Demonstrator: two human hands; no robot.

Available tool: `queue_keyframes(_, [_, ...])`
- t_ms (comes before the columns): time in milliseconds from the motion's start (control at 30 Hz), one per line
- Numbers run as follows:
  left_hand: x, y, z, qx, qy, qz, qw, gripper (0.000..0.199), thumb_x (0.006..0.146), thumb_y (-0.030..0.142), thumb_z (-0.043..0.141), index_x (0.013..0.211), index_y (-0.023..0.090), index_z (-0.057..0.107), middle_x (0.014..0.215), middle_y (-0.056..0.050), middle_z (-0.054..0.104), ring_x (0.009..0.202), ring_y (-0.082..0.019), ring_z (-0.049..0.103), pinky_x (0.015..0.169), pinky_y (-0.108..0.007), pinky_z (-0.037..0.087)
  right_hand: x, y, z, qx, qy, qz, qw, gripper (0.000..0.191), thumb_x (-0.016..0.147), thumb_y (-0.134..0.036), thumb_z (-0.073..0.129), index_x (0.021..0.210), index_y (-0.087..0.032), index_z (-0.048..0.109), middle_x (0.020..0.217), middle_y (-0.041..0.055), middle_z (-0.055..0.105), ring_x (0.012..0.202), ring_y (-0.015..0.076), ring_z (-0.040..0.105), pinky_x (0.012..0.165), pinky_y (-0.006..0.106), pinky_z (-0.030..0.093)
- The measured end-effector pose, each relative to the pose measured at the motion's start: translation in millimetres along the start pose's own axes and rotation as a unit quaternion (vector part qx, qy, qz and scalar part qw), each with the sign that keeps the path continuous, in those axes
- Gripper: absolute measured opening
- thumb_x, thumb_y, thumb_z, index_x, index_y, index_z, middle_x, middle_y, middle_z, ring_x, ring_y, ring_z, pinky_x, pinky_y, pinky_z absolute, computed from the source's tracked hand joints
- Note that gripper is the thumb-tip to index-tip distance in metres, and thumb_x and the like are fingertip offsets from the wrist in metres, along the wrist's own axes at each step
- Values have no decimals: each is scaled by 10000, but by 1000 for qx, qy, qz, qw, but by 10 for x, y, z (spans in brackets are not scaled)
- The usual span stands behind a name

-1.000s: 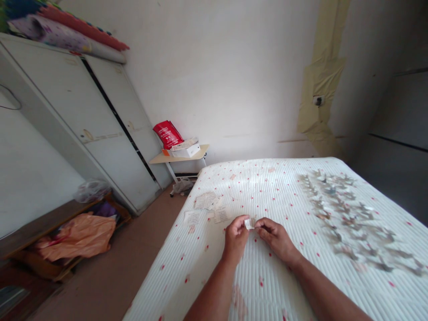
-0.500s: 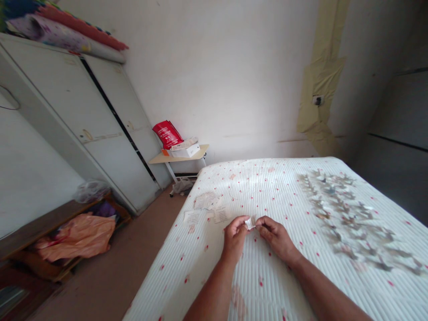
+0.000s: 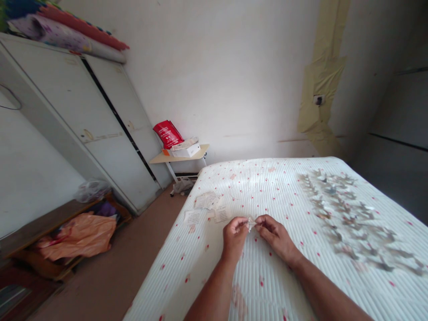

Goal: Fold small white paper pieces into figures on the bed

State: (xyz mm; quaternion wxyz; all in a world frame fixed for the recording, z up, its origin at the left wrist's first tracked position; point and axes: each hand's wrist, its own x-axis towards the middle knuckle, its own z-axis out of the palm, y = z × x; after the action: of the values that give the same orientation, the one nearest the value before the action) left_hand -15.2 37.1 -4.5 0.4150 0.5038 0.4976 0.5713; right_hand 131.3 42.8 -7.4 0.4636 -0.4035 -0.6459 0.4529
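Observation:
A small folded piece of printed paper (image 3: 251, 224) is held between my two hands, just above the bed. My left hand (image 3: 235, 237) pinches its left side between thumb and fingers. The fingertips of my right hand (image 3: 274, 237) grip its right side. Its exact folds are too small to tell. Beyond my left hand, loose printed paper sheets (image 3: 207, 200) lie on the white quilted cover (image 3: 261, 276). Several rows of small folded paper figures (image 3: 349, 218) stand on the right part of the bed.
Past the bed's far left corner, a small table (image 3: 157, 159) bears a red bag (image 3: 168, 134) and a white box (image 3: 186, 151). At left are a grey cabinet (image 3: 76, 107) and a low wooden bench (image 3: 43, 223) with an orange plastic bag (image 3: 80, 236).
The paper between my fingers has turned and looks narrower and more pointed. My left fingers have shifted slightly around it; both hands stay in nearly the same place.

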Motion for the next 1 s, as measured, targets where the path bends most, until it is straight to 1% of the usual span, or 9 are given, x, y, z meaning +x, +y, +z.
queue_keyframes(133, [4,-36,-8,50,7,25,998,139,708,217,566,787,131,641,724,-37,666,701,-152,605,680,-247,465,-5,-15,4,-5,1,4,1000,202,798,-363,496,903,-192,520,709,-23,510,623,114,453,578,226,368])
queue_keyframes(233, [1,-52,-13,94,8,56,994,125,714,204,556,778,138,641,732,-39,667,706,-151,604,685,-247,467,-7,-49,18,-25,8,6,1000,193,789,-340,498,907,-190,524,685,-27,506,600,112,449,555,222,365])
queue_keyframes(400, [-22,-22,-5,136,-9,107,985,114,728,186,537,774,159,637,778,-37,672,752,-151,611,728,-248,470,-5,-59,43,-81,26,13,996,192,768,-306,502,916,-187,529,615,-47,479,545,108,429,518,222,354])
queue_keyframes(467, [-36,-4,1,141,-18,117,983,115,727,172,531,780,164,633,790,-34,669,767,-149,609,735,-244,467,-1,-31,45,-95,29,5,995,176,766,-287,491,905,-186,532,608,-49,475,541,108,432,522,224,359])
queue_keyframes(600, [-49,-6,16,128,-36,106,985,164,711,137,528,837,166,629,780,-23,662,746,-140,601,716,-228,466,0,26,38,-129,34,-18,991,146,769,-236,454,876,-189,540,650,-29,525,563,112,465,547,227,383])
queue_keyframes(700, [-45,-33,34,82,-45,82,992,218,696,123,535,891,159,626,805,-31,666,749,-142,604,716,-227,471,-10,34,36,-179,36,-33,983,165,765,-208,451,906,-193,536,704,-6,577,602,127,518,590,243,409])
queue_keyframes(867, [-45,-50,64,-12,-70,42,997,314,678,99,518,974,150,607,871,-53,668,748,-145,610,698,-233,487,-23,9,46,-263,37,-80,961,217,791,-193,438,986,-216,528,853,35,619,713,157,585,656,269,440])
queue_keyframes(933, [-50,-54,69,-21,-72,30,997,335,676,99,520,997,149,600,879,-58,667,729,-139,607,688,-234,491,-21,-8,48,-295,37,-99,949,199,811,-200,429,972,-218,544,881,48,621,758,167,593,666,270,442])
queue_keyframes(1000, [-52,-69,69,-16,-70,27,997,349,679,105,525,1019,152,592,877,-58,661,721,-134,601,680,-234,491,-18,-31,44,-329,31,-111,937,174,835,-213,425,936,-214,567,865,55,624,769,172,594,663,266,438])
